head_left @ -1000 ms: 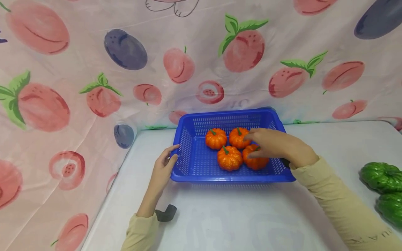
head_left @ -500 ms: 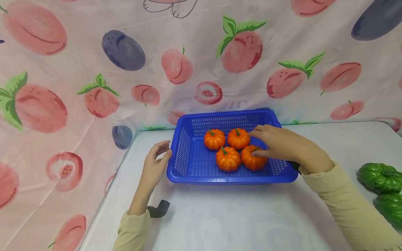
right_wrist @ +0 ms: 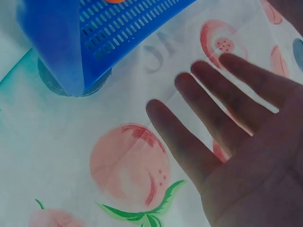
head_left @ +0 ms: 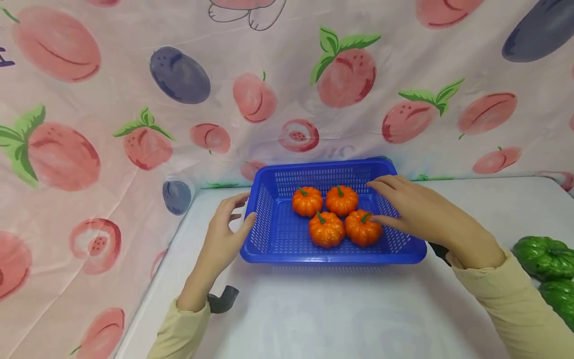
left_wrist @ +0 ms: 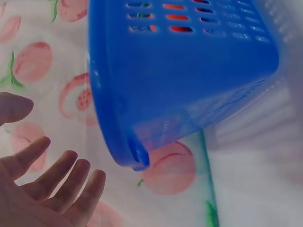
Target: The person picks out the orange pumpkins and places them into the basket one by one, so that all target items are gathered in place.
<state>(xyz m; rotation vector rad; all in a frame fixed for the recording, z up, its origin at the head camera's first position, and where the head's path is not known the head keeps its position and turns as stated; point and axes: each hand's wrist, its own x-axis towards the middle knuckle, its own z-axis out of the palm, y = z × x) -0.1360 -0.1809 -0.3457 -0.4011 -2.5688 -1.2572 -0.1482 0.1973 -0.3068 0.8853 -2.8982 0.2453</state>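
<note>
A blue plastic basket (head_left: 332, 258) with slotted walls stands near the back of the table, holding several small orange pumpkins (head_left: 326, 230) with green stems. Beside its left rim is my left hand (head_left: 221, 234), thumb and fingers spread and relaxed. The left wrist view shows that hand (left_wrist: 57, 189) apart from the basket wall (left_wrist: 189, 61). Over the basket's right side hovers my right hand (head_left: 417, 209), holding nothing. In the right wrist view its fingers (right_wrist: 184, 137) are extended, clear of the basket (right_wrist: 118, 52).
Two green pumpkin-shaped vegetables (head_left: 543, 257) lie at the right of the white table (head_left: 314, 309), one partly hidden by the right sleeve. A fruit-print cloth (head_left: 287, 89) hangs close behind the basket and along the left side.
My right hand has drawn rightward, away from the pumpkins. My left hand came off the left rim, moved left, then came back close beside it. The pumpkins stay in place.
</note>
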